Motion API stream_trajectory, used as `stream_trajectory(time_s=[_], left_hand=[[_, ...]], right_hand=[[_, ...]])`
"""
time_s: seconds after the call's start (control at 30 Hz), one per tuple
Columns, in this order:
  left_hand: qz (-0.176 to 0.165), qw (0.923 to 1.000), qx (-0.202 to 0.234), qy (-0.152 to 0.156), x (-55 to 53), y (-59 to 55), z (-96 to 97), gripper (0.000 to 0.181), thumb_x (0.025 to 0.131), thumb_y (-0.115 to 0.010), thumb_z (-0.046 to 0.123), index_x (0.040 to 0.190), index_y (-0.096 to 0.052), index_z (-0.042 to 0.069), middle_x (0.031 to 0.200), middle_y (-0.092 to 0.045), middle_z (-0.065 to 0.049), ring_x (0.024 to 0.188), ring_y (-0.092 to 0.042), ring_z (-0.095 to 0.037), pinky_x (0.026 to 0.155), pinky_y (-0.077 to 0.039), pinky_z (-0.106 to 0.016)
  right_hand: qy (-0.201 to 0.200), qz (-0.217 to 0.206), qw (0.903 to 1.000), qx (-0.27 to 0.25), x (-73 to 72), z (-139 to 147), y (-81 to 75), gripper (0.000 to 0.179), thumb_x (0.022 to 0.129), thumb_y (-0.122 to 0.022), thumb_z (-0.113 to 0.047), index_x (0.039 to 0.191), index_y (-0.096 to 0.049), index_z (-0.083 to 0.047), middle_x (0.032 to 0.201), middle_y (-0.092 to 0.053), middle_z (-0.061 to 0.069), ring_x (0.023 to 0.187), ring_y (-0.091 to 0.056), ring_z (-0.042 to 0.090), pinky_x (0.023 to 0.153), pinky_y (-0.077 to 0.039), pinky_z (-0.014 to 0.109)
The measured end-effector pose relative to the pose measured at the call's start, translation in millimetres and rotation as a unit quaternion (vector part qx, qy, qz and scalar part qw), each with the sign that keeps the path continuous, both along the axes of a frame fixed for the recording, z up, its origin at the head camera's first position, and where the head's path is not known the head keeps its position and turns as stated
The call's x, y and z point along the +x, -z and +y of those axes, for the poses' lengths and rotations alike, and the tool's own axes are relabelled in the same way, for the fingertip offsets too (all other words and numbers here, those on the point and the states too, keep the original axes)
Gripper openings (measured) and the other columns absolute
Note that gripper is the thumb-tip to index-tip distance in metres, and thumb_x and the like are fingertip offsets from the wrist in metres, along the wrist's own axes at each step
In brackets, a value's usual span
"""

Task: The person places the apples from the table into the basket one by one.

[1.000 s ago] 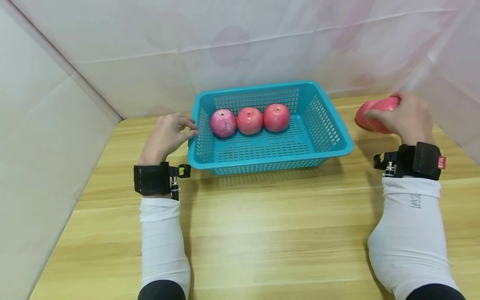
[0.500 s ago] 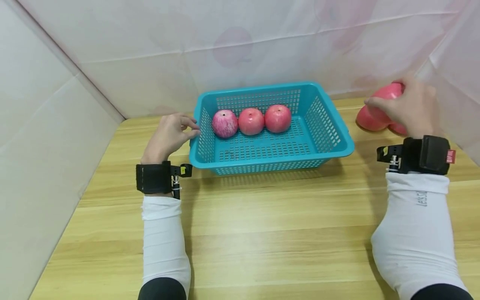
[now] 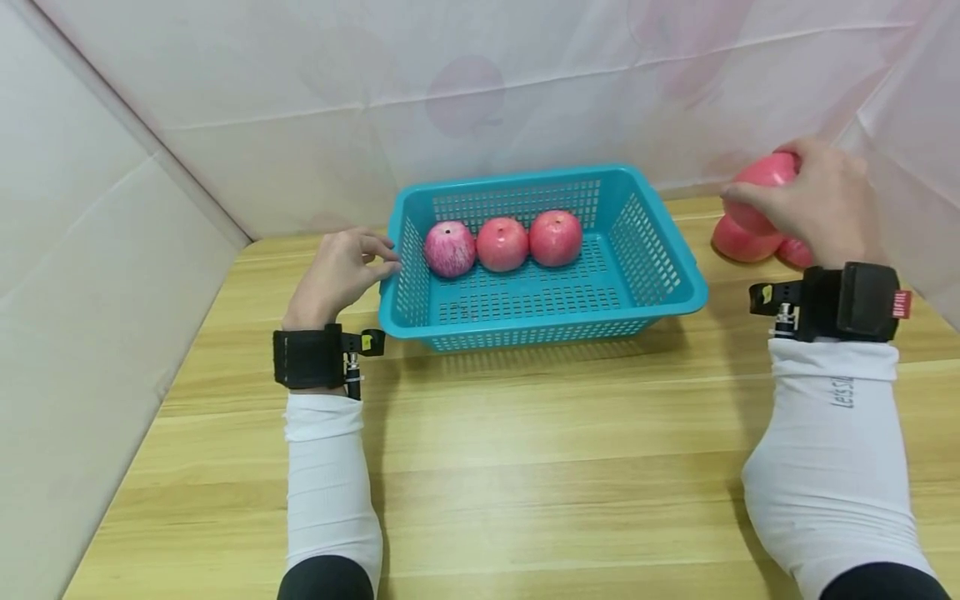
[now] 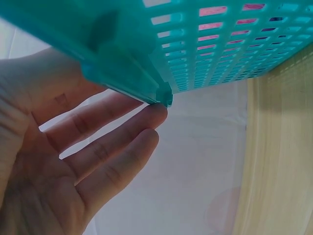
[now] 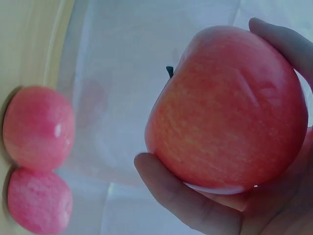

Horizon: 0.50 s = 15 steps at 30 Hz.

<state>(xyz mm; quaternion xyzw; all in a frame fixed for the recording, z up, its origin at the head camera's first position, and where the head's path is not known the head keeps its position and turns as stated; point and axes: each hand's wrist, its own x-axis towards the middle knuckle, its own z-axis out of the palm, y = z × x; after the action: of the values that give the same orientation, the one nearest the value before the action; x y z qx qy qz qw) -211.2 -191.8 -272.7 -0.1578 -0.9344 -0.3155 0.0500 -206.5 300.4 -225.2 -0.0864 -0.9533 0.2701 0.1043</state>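
Note:
My right hand [image 3: 832,200] grips a red apple [image 5: 227,110] between thumb and fingers, raised over two more apples on the table. In the right wrist view its dark stem points left. Of those two, one apple [image 3: 742,240] shows plainly, while the other apple [image 3: 797,252] is partly covered by the hand. On the left, my left hand [image 3: 337,273] holds the rim of a blue plastic basket [image 3: 543,325], its fingertips at the underside of the rim in the left wrist view. Three apples [image 3: 502,244] sit in a row inside the basket, the leftmost more purple and streaked.
The basket stands on a light wooden table [image 3: 525,467], close to a pale cloth backdrop [image 3: 300,100]. A white panel [image 3: 75,250] borders the table on the left. The cloth also closes off the right corner behind the loose apples.
My right hand has lifted the apple upward from beside the others, so the two apples below show more. The left hand stays at the basket's rim.

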Motion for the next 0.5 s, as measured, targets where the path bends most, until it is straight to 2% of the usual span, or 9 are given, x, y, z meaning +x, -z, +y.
stream_trajectory(time_s=[0.2,0.37,0.5], left_hand=[[0.002,1.0000,0.006,-0.003,-0.6,1.4,-0.7,0.016,0.094,-0.070,0.003,0.104,-0.076,-0.009,0.123,-0.065,-0.024,0.119,-0.058,-0.041,0.102,-0.048,-0.053],[0.000,0.9999,0.009,-0.004,-1.2,2.3,-1.1,0.017,0.094,-0.070,0.003,0.105,-0.076,-0.009,0.124,-0.065,-0.024,0.117,-0.060,-0.043,0.101,-0.049,-0.053],[0.002,1.0000,0.009,-0.002,-2.1,2.7,-1.1,0.017,0.094,-0.069,0.003,0.105,-0.076,-0.009,0.124,-0.065,-0.024,0.117,-0.060,-0.045,0.101,-0.048,-0.055]], right_hand=[[-0.016,0.000,0.9993,-0.033,-1.2,-3.4,-3.7,0.082,0.093,-0.064,-0.047,0.152,-0.037,0.003,0.142,-0.043,0.034,0.119,-0.042,0.053,0.061,-0.038,0.033],[-0.026,-0.009,0.9990,-0.036,-2.2,-9.0,-6.4,0.084,0.093,-0.064,-0.049,0.153,-0.035,0.003,0.142,-0.043,0.034,0.118,-0.043,0.053,0.058,-0.036,0.025],[-0.023,-0.020,0.9985,-0.045,0.9,-15.1,-8.9,0.085,0.093,-0.063,-0.050,0.154,-0.034,0.001,0.143,-0.041,0.035,0.119,-0.042,0.054,0.055,-0.037,0.025]])
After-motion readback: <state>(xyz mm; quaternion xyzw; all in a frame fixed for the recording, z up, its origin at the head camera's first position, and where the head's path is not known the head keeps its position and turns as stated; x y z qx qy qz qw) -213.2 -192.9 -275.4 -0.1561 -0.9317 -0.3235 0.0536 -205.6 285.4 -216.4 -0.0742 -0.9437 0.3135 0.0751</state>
